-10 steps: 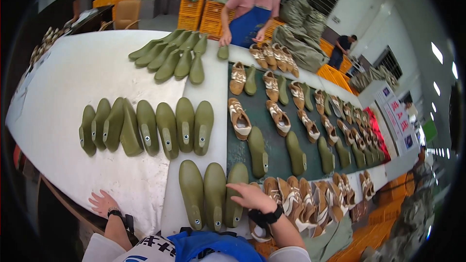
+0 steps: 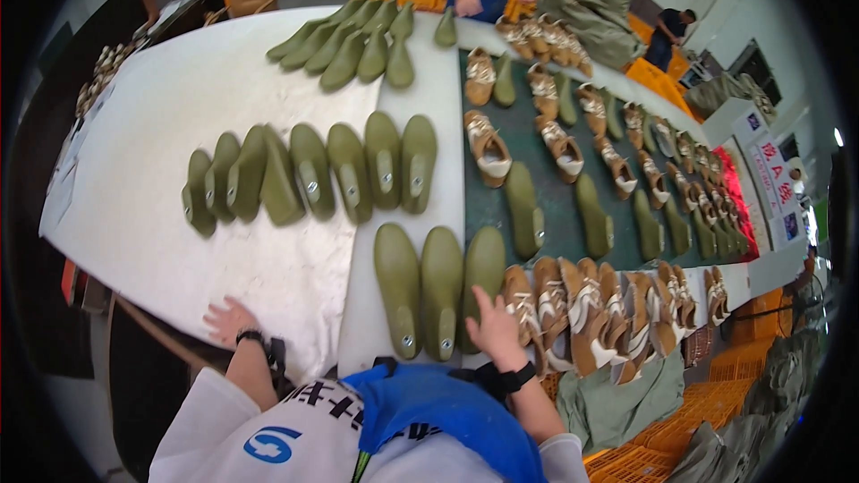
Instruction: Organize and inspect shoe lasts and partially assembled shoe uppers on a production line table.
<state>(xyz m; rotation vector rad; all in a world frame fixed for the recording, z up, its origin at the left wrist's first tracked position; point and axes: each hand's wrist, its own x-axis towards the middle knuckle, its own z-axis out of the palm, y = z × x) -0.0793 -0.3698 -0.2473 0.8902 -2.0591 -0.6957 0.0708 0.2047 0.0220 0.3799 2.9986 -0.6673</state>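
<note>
One green shoe last [image 2: 484,255] partly covering with unclenched right hand [image 2: 498,333], at near corner of green mat [image 2: 483,206], spreading empty left hand [image 2: 231,320] left of mat.

A white sign [image 2: 771,181] at the right bore large red characters. The person's white shirt [image 2: 210,425] carried bold black characters and a rounded blue emblem [image 2: 272,444].
</note>
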